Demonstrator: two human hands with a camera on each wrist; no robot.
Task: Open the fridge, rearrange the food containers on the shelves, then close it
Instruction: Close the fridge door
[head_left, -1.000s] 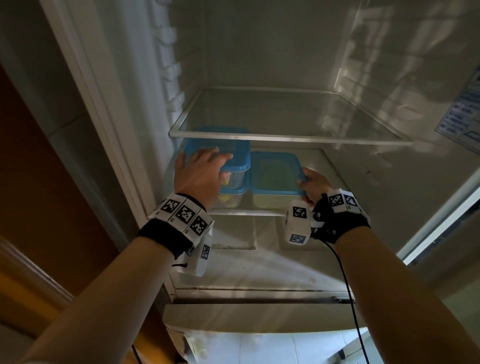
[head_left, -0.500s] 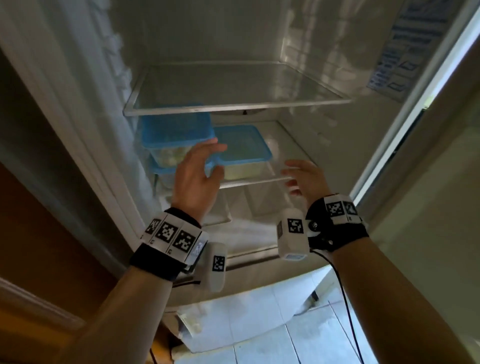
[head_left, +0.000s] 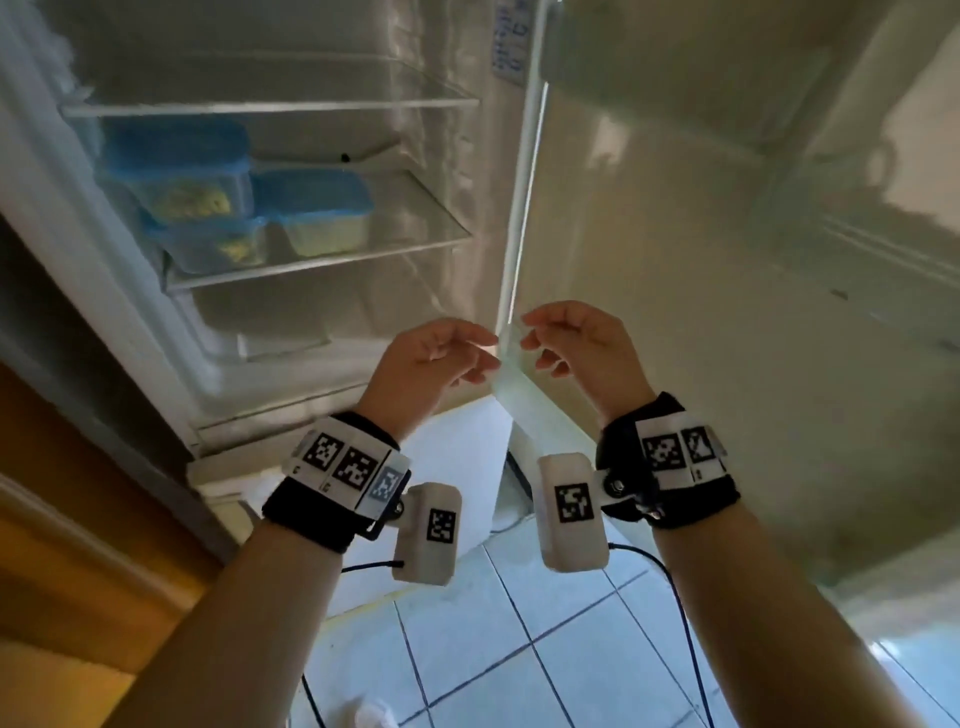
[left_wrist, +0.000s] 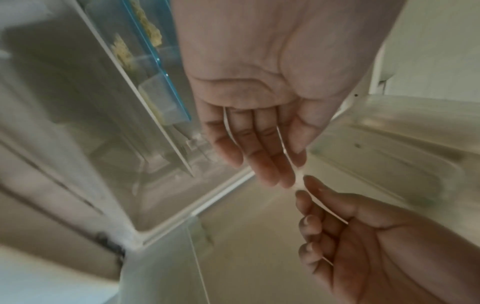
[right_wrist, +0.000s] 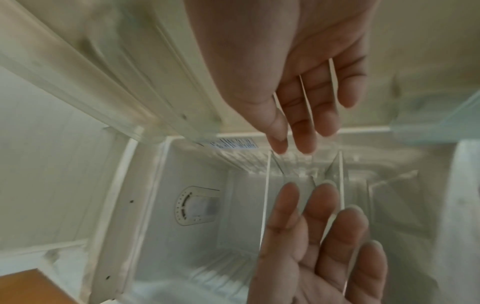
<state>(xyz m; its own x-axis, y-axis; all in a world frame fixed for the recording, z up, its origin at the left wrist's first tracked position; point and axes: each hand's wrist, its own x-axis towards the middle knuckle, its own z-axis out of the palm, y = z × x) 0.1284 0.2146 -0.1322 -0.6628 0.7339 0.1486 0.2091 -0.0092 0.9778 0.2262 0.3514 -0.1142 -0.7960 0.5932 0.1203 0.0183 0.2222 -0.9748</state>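
Three blue-lidded food containers sit on the fridge's middle glass shelf (head_left: 415, 244). Two of them are stacked at the left, the top container (head_left: 176, 171) on the lower container (head_left: 213, 247). The third container (head_left: 319, 213) stands beside them on the right. My left hand (head_left: 467, 356) and right hand (head_left: 540, 343) hang outside the fridge, below that shelf, close together by the door's hinge edge. Both have loose, relaxed fingers and hold nothing. In the left wrist view my left hand's fingers (left_wrist: 262, 162) nearly meet my right hand (left_wrist: 363, 236). A lid edge (left_wrist: 155, 59) shows beside the palm.
The upper glass shelf (head_left: 270, 106) is bare. The open fridge door (head_left: 727, 260) fills the right side, its inner edge (head_left: 511, 208) just beyond my fingers. Wooden cabinetry (head_left: 67, 545) flanks the fridge on the left. Below lie a tiled floor (head_left: 519, 649) and cables.
Both hands left the containers, came out of the fridge and dropped low, drawing close together. The view swung right toward the door.
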